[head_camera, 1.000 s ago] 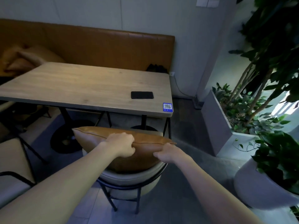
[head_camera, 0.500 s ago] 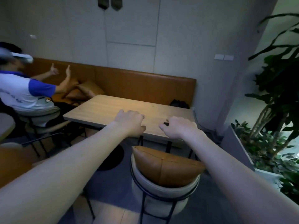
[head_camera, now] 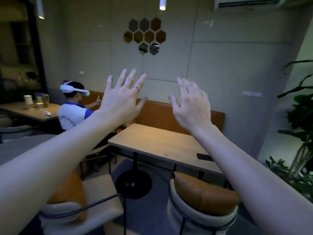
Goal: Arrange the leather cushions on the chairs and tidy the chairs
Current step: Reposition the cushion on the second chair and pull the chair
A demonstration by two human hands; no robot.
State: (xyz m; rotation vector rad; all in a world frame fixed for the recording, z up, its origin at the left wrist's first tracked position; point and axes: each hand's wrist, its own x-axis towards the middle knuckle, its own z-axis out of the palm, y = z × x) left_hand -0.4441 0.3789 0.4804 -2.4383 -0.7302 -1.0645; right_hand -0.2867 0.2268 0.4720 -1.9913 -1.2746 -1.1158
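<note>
A tan leather cushion (head_camera: 205, 195) stands against the back of the cream chair (head_camera: 191, 221) at the lower right, in front of the wooden table (head_camera: 160, 145). A second tan cushion (head_camera: 67, 192) rests in the chair (head_camera: 101, 206) at the lower left, partly hidden by my left forearm. My left hand (head_camera: 122, 99) is raised high above the table, fingers spread, a ring on one finger, holding nothing. My right hand (head_camera: 191, 102) is raised beside it, fingers apart and also holding nothing. Both hands are far above the cushions.
A black phone (head_camera: 205, 156) lies on the table's right side. A tan bench (head_camera: 162, 114) runs along the wall behind. A seated person (head_camera: 72, 111) wearing a headset is at the left. Plants (head_camera: 298, 133) stand at the right. Another table (head_camera: 30, 111) carries cups.
My hands let go of the cushion, rose from chair height to high over the table, and opened with fingers spread. The view tilted upward toward the wall.
</note>
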